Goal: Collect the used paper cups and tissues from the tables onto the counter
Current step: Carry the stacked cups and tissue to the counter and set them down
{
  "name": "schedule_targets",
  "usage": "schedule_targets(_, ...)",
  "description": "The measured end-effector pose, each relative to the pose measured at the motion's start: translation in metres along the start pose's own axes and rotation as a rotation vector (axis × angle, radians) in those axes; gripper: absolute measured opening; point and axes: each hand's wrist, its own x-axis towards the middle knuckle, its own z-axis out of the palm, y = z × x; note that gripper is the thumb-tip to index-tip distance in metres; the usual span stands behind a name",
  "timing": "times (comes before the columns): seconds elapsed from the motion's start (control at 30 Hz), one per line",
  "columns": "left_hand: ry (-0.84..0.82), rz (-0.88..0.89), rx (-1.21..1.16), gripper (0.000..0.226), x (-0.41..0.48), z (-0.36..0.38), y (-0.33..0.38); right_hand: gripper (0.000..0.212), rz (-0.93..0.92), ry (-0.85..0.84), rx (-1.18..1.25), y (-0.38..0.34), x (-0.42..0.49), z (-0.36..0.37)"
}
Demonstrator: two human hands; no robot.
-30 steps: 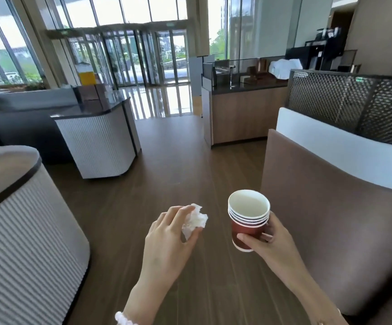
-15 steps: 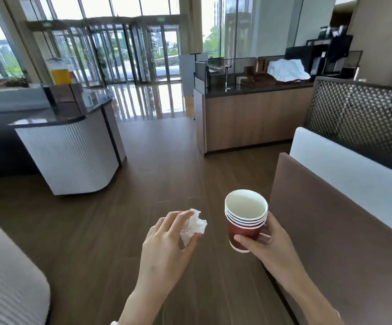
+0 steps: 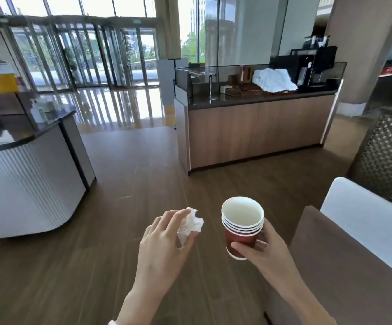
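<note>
Pinching a crumpled white tissue [image 3: 190,225] between the thumb and fingers [image 3: 175,215] of the left hand [image 3: 164,245], curled closed on the paper. Clamping a nested stack of red paper cups [image 3: 242,221] in the right hand [image 3: 269,250], thumb laid across the near wall low down, remaining fingers wrapped round the far side. Held upright, white mouths up, seemingly empty.

Carrying both loads in the air above the wooden floor [image 3: 143,160], near each other but apart, just left of a brown seat back [image 3: 342,266].

Judged as the carrying step: gathering apparently finished for this trip, setting down not yet done.

Facing, across open floor, a wood-fronted table [image 3: 260,134] with a dark top bearing a heaped white cloth [image 3: 273,80], wooden boxes and a dark machine [image 3: 307,66]. Off to the left, a second, white-ribbed table [image 3: 26,184]. Cannot tell which of the two is meant.

Next, probably: walking up to the chosen top, picking a bare patch, lowering the stack onto its base before loosening the grip, then releasing the tissue beside it. Worth minding: tilting the stack on the way, and letting so light a tissue slip off the edge.
</note>
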Motion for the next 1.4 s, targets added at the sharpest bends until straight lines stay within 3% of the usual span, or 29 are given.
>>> schedule_targets(0.37,-0.012,0.020,-0.011,0.038,0.176,0.118,-0.083,0.053,0.000,0.023,0.014,0.033,0.222,0.025)
schedule_targets(0.77,-0.035,0.076,-0.038,0.035,0.366,0.241,-0.124,0.055,-0.022,0.081,-0.006,0.043,0.441,0.010)
schedule_targets(1.13,-0.170,0.354,-0.225,0.034,0.523,0.413,-0.115,0.055,0.044,0.441,-0.090,0.076,0.581,-0.057)
schedule_targets(1.4,-0.326,0.633,-0.452,0.045,0.627,0.530,-0.054,0.056,0.109,0.801,-0.165,0.075,0.643,-0.121)
